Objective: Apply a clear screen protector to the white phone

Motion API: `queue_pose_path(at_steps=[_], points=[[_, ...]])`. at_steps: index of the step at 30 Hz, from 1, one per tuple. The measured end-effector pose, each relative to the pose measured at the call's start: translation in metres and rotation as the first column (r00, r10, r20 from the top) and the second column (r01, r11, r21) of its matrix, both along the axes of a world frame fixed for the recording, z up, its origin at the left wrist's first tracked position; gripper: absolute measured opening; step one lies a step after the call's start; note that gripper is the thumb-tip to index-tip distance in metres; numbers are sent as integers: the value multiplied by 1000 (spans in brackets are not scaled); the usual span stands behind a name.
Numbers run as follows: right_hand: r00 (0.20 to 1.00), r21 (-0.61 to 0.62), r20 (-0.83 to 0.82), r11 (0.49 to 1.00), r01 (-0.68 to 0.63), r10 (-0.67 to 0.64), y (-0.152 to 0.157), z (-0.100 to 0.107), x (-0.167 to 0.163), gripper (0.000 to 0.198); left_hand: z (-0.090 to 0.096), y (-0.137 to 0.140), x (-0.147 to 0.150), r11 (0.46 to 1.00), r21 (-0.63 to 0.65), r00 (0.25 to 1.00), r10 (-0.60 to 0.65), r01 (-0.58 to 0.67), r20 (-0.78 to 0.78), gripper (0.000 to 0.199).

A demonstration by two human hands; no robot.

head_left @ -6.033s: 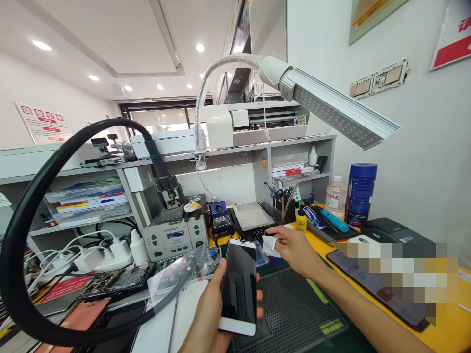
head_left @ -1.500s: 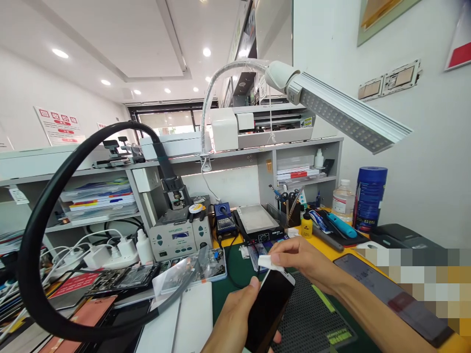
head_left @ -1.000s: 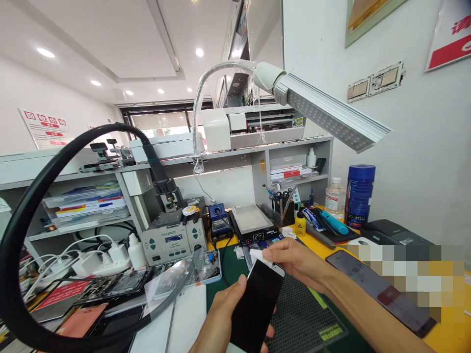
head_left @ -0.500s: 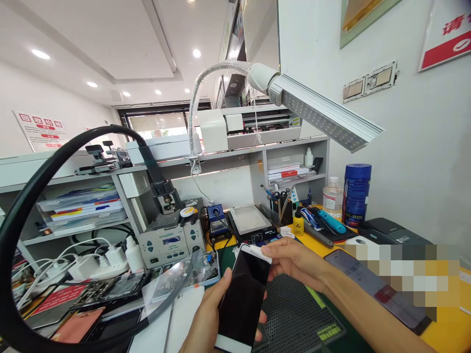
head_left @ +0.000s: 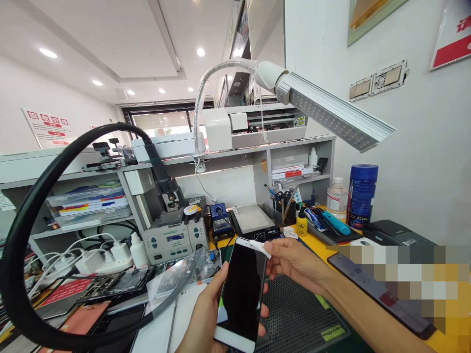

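Observation:
A smartphone with a white frame and a dark, glossy screen stands tilted in front of me. My left hand is closed around its lower part, thumb along the left edge and fingertips showing at the right edge. At the phone's top right corner, my right hand pinches a white piece of tissue or cloth, which lies against the top edge of the phone. Below the hands is a black perforated mat.
A thick black hose loops round the left side, in front of a grey soldering station. Another phone lies at the right. A yellow bottle and a pen holder stand behind; a lamp hangs overhead.
The white piece now stretches along the phone's top edge, where before it was bunched at the corner. The phone has tilted slightly, with a bright reflection low on its screen. The view has shifted slightly left.

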State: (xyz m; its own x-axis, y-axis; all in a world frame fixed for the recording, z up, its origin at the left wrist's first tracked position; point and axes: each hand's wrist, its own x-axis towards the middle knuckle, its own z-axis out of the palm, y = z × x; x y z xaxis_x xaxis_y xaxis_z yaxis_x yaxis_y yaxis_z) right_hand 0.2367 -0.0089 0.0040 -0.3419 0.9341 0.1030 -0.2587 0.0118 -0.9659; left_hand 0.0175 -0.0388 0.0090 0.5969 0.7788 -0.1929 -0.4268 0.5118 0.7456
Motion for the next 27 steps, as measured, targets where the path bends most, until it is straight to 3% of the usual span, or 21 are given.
queue_pose_path(at_steps=[6,21,27], points=[[993,35,58,994,101,-103,1,-1,-3,41,-2,0,2,1000,-1,997,24,-24,75,51],[966,125,185,979,161,-183,1,-5,-8,46,-5,2,4,993,-57,993,107,-104,45,51],[957,140,240,982,129,-160,-1,-4,-11,46,0,1,5,985,-79,988,152,-151,14,57]])
